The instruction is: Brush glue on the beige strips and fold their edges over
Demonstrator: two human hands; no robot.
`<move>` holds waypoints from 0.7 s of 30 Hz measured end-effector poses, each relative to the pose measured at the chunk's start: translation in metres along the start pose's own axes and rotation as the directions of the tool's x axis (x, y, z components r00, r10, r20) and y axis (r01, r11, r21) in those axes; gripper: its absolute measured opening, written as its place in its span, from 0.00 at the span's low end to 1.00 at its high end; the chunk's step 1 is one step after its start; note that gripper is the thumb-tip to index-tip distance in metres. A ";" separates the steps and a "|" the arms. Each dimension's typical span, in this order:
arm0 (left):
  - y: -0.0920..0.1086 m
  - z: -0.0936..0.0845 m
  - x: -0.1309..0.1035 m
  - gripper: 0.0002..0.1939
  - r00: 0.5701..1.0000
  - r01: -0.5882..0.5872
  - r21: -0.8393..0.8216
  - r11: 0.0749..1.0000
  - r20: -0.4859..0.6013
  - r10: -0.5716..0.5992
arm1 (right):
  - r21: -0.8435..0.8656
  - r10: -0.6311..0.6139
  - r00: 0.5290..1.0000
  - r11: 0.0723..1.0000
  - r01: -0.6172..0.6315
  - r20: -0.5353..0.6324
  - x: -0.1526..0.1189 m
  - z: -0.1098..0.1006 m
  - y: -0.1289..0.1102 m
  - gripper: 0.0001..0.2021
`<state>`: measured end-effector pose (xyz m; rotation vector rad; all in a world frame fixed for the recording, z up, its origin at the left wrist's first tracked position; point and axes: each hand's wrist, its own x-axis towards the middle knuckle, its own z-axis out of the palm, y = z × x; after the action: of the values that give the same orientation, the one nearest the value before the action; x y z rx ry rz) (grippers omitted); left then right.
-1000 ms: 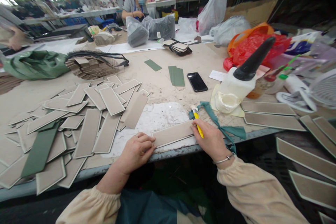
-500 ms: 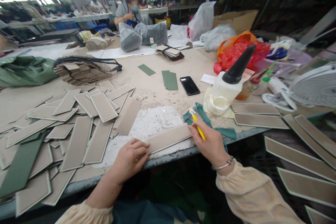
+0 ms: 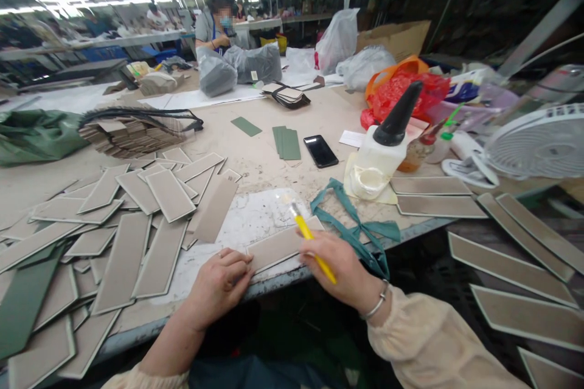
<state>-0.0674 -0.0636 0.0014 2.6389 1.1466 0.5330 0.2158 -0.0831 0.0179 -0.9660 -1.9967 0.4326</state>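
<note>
A long beige panel [image 3: 280,247] with a pale edge lies near the table's front edge, over a white patch. My left hand [image 3: 227,276] is closed at its left end, fingers pressed together on the corner. My right hand [image 3: 337,264] grips a yellow-handled brush [image 3: 314,247] like a pen, its pale, blurred tip pointing up and away. The fingers of this hand rest at the panel's right end and hide part of it. A crumpled teal cloth strip [image 3: 360,228] lies just right of my right hand.
Many similar beige panels [image 3: 121,255] are heaped at left; several more [image 3: 515,267] lie at right. A white bottle with a black cone [image 3: 381,155], a phone [image 3: 321,151], small green pieces [image 3: 287,143] and a fan [image 3: 538,140] stand or lie beyond. A co-worker [image 3: 216,21] sits across the table.
My right hand has moved left and slightly down with the brush, whose tip has left the teal cloth and is now over the white patch. My left hand stays at the panel's end.
</note>
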 end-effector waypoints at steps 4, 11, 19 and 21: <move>0.000 -0.001 0.001 0.11 1.000 0.000 0.002 1.000 0.015 0.000 | -0.132 -0.023 0.958 0.989 0.063 0.285 -0.003 0.037 -0.008 0.10; 0.002 -0.003 0.003 0.12 1.000 0.003 0.029 1.000 0.012 -0.003 | -0.227 0.083 0.935 0.974 -0.002 0.346 -0.010 0.047 0.003 0.19; 0.002 0.000 0.001 0.11 0.998 0.049 0.020 0.999 0.027 -0.049 | -0.245 0.126 0.953 0.968 -0.057 0.277 -0.008 0.020 0.034 0.15; 0.003 0.000 0.001 0.11 0.998 0.064 0.018 0.998 0.022 -0.064 | -0.199 0.132 0.967 0.976 -0.088 0.220 -0.007 0.013 0.041 0.11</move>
<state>-0.0649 -0.0646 0.0025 2.6056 1.2301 0.4821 0.2272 -0.0619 -0.0184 -1.1947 -2.2319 0.4407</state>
